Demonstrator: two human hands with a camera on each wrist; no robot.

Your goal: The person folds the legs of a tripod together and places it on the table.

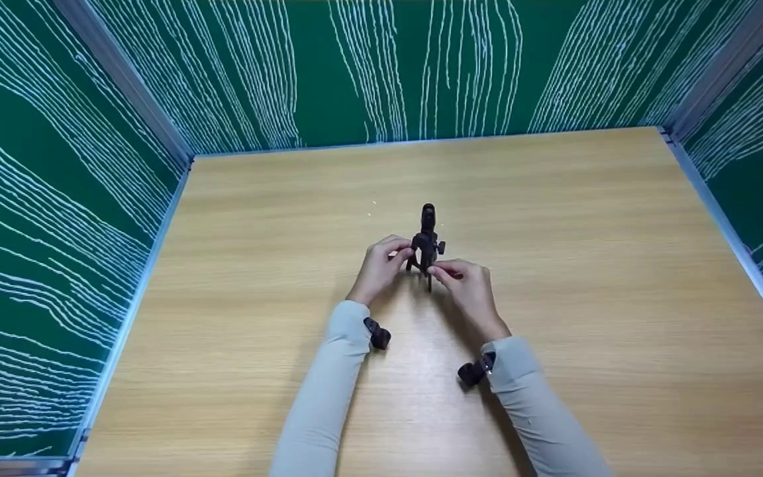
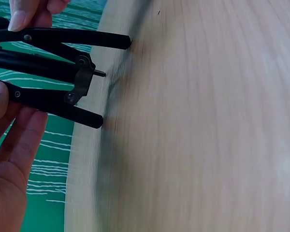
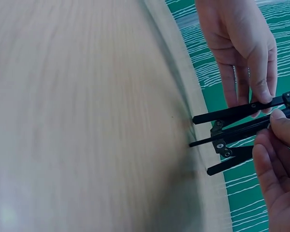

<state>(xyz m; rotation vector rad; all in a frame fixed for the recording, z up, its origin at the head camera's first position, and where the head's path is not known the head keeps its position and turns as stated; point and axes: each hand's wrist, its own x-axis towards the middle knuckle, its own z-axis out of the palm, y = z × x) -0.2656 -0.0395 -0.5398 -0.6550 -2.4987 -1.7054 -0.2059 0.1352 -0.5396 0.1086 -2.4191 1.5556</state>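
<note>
A small black mini tripod (image 1: 428, 245) stands upright between both hands near the middle of the table, its legs partly spread. My left hand (image 1: 381, 266) pinches one leg between thumb and fingers; in the left wrist view that leg (image 2: 63, 107) crosses my fingertips. From the other side my right hand (image 1: 469, 286) pinches another leg (image 3: 239, 159) with thumb and fingers. Hinged braces join the legs to a central column (image 2: 34, 65). A knob (image 1: 441, 248) juts from the tripod's right side. Whether every leg tip touches the table cannot be told.
The wooden table (image 1: 275, 218) has green panels (image 1: 315, 73) with white wavy lines along its back and sides. A few tiny white specks (image 1: 369, 213) lie beyond the left hand. Small black cameras (image 1: 379, 334) are strapped at both wrists.
</note>
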